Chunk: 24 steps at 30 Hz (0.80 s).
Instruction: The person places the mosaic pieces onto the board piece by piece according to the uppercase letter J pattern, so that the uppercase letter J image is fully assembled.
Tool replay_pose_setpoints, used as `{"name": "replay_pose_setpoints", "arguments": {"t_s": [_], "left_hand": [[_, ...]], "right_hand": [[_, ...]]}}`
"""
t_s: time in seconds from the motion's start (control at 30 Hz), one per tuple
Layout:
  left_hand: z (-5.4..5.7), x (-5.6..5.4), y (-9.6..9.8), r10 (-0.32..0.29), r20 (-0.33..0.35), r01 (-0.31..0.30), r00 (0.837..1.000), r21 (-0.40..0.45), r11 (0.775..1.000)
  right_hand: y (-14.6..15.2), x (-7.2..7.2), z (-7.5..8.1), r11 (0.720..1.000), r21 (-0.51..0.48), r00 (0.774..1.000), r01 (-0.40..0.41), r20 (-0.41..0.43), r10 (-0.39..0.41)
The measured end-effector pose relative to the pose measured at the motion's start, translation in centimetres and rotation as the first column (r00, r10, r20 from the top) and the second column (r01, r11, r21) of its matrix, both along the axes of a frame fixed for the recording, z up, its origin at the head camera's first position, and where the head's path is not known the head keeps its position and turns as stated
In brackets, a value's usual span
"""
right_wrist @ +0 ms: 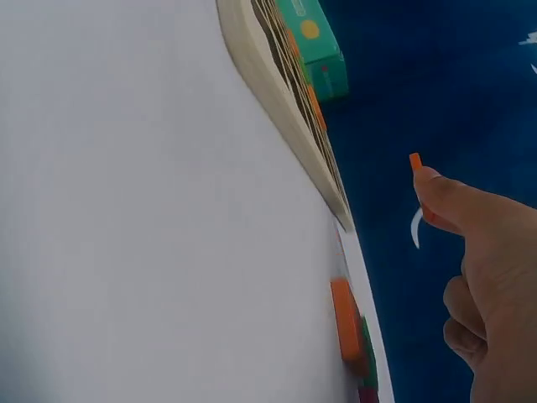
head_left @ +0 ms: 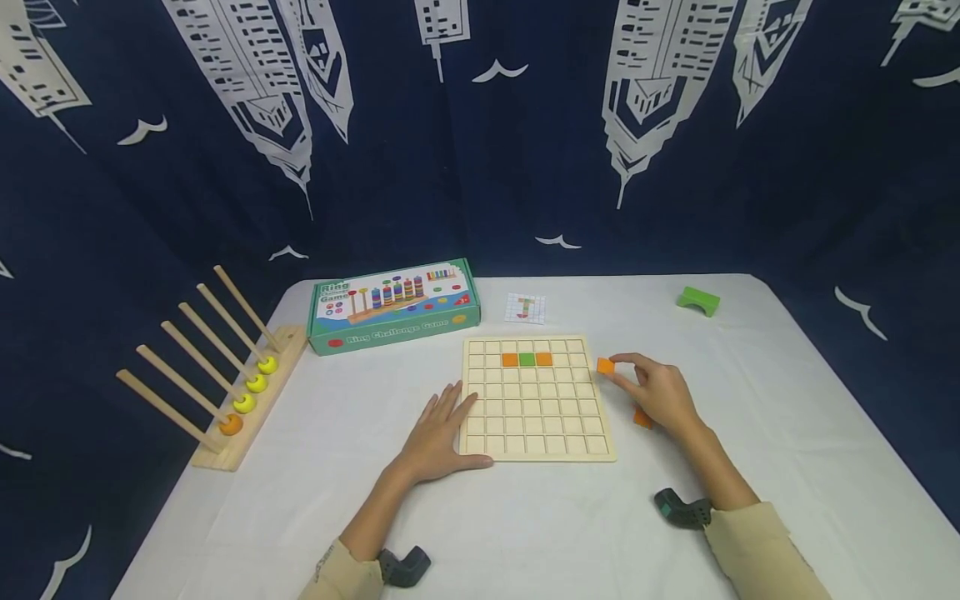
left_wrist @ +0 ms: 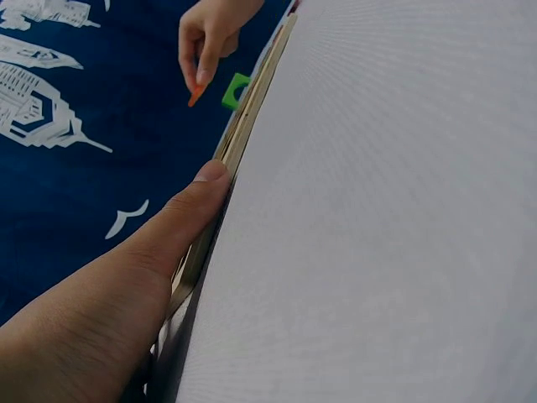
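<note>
A wooden grid board [head_left: 532, 417] lies in the middle of the white table. One green square tile [head_left: 527, 360] sits between two orange tiles [head_left: 510, 360] in a row near its far side. My left hand [head_left: 442, 437] rests at the board's left edge, fingers spread; in the left wrist view the thumb [left_wrist: 197, 206] touches the board's side. Just off the board's right edge, my right hand [head_left: 660, 392] pinches an orange square tile [head_left: 605, 366] between thumb and fingers, raised in the right wrist view. Another orange piece [head_left: 642, 417] lies on the table, partly hidden beneath that hand.
Behind the board lies a small pattern card [head_left: 525, 308]. A green arch block [head_left: 698, 301] is at the back right. To the left stand a ring game box [head_left: 393, 333] and a wooden peg stand [head_left: 247, 425] with yellow and orange rings. A patterned navy curtain [head_left: 480, 167] hangs behind.
</note>
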<state>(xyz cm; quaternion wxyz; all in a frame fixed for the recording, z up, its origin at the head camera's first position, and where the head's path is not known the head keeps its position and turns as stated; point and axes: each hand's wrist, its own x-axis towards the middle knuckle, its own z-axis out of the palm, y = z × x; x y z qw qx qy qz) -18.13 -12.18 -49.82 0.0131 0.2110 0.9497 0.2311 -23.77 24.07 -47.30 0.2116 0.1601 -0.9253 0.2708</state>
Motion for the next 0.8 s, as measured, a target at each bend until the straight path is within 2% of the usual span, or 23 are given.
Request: {"name": "replay_pose_setpoints", "arguments": {"t_s": [0.17,0.43,0.7,0.8], "left_hand": [[-0.1,-0.1,-0.1,-0.002,-0.002,0.002,1.000,0.003,1.000],[-0.1,-0.1,-0.1,0.002,0.003,-0.002,1.000,0.000,1.000],[-0.3,-0.1,-0.1,-0.002,-0.006,0.002,1.000,-0.002,1.000],[-0.3,-0.1,-0.1,-0.002,-0.005,0.002,1.000,-0.009,1.000]], "right_hand": [[-2.3,-0.6,0.1,0.999,-0.016,0.999,-0.034,-0.013,0.034],[-6.2,-1.5,0.2,0.996,-0.010,0.996,-0.091,0.022,0.091],[-8.8,-2.3,-0.8,0.987,-0.035,0.986,-0.158,0.038,0.159],[-9.4,-2.4,-1.1,0.986,-0.038,0.983,-0.160,0.082,0.163]]}}
